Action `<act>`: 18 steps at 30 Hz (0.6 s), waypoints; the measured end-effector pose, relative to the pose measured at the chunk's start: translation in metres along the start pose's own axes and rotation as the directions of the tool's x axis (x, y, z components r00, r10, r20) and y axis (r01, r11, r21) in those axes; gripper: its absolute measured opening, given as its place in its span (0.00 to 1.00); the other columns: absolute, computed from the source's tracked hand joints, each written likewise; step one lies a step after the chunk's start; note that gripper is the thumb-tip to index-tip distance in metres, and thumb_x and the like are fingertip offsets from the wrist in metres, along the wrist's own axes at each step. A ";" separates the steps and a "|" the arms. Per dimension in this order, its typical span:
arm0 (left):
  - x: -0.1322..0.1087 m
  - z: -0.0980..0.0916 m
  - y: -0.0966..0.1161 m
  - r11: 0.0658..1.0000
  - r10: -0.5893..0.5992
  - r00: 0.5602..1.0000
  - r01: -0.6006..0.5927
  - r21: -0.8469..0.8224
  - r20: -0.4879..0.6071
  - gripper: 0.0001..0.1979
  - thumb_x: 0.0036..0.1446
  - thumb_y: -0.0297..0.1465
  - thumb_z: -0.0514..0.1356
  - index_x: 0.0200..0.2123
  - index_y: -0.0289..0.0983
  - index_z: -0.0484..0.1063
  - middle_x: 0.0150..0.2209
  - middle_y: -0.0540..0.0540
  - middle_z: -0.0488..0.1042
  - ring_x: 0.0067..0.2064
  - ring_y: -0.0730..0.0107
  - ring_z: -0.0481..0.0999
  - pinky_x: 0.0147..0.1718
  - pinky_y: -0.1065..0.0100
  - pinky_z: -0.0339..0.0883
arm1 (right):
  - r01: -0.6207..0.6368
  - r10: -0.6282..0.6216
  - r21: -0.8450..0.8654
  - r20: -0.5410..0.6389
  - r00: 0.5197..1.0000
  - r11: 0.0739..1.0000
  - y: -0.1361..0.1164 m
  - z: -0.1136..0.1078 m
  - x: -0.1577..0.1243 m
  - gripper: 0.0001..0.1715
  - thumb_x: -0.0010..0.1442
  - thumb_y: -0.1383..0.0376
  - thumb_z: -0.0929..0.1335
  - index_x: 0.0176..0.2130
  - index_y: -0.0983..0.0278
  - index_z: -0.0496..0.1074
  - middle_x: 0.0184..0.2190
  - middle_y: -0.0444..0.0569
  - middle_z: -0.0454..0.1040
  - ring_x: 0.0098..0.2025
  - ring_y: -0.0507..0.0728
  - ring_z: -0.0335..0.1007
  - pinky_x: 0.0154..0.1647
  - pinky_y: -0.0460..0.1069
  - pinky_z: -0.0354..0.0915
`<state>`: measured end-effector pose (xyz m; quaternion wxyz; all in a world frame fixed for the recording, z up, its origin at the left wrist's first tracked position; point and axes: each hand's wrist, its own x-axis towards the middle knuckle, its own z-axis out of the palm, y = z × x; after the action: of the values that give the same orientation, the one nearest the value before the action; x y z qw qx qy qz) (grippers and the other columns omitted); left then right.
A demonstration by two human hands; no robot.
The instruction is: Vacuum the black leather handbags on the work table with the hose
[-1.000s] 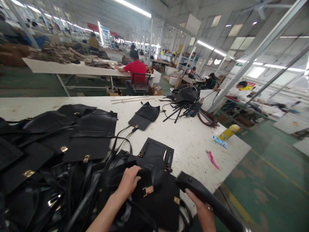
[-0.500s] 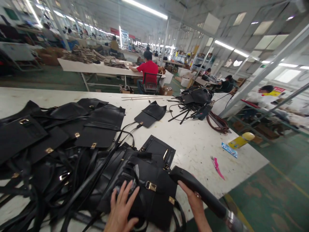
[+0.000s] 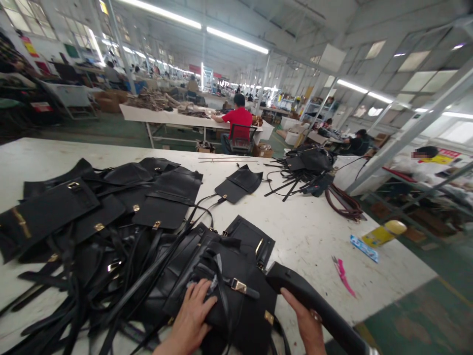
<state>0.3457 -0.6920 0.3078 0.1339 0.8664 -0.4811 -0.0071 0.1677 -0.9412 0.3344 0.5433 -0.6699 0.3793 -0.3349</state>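
My left hand (image 3: 192, 318) rests on a black leather bag panel (image 3: 236, 291) with brass buckles, its fingers curled over the leather near a strap. My right hand (image 3: 308, 328) is wrapped round a long black tool (image 3: 314, 308), whose blunt head points at the panel's right edge. The panel lies on top of a heap of black straps and bag pieces (image 3: 103, 227) at the near edge of a white worktable (image 3: 303, 231).
A single black flap (image 3: 239, 184) lies mid-table. A pile of straps and a bag (image 3: 306, 167) sits at the far right, with brown cord (image 3: 345, 207). A pink item (image 3: 343, 276), a blue packet (image 3: 364, 248) and a yellow object (image 3: 384, 232) lie near the right edge. People sit at tables behind.
My left hand went from flat with spread fingers to curled on the panel. The view has swung left, showing more of the heap. The tool stays by the panel.
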 end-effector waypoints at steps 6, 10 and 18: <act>0.020 -0.003 0.023 0.994 -0.095 0.995 0.094 0.046 0.006 0.33 0.35 0.40 0.63 0.48 0.40 0.64 0.58 0.36 0.57 0.60 0.46 0.49 0.56 0.46 0.28 | 0.012 -0.012 -0.022 0.017 1.000 1.000 0.001 -0.008 -0.010 0.14 0.37 0.59 0.69 0.28 0.58 0.76 0.33 0.43 0.77 0.47 0.65 0.68 0.47 0.52 0.69; 0.029 0.010 0.037 0.990 -0.102 0.994 0.104 0.097 -0.031 0.33 0.38 0.43 0.62 0.50 0.39 0.63 0.56 0.35 0.60 0.58 0.45 0.53 0.56 0.45 0.27 | 0.057 -0.056 0.015 -0.043 0.997 0.998 -0.005 -0.004 -0.014 0.13 0.39 0.59 0.69 0.29 0.58 0.76 0.34 0.43 0.77 0.50 0.64 0.66 0.45 0.52 0.70; 0.036 0.000 0.020 0.999 0.042 0.994 -0.044 -0.018 -0.097 0.14 0.46 0.32 0.58 0.39 0.39 0.70 0.43 0.41 0.69 0.48 0.57 0.64 0.56 0.48 0.39 | 0.162 -0.160 0.033 -0.042 0.986 0.986 -0.010 -0.004 -0.024 0.15 0.38 0.65 0.68 0.30 0.48 0.76 0.35 0.37 0.77 0.49 0.64 0.67 0.46 0.54 0.70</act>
<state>0.3485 -0.7320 0.3168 0.1659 0.8537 -0.4926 0.0332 0.1542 -0.9209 0.3437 0.5191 -0.6816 0.3284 -0.3978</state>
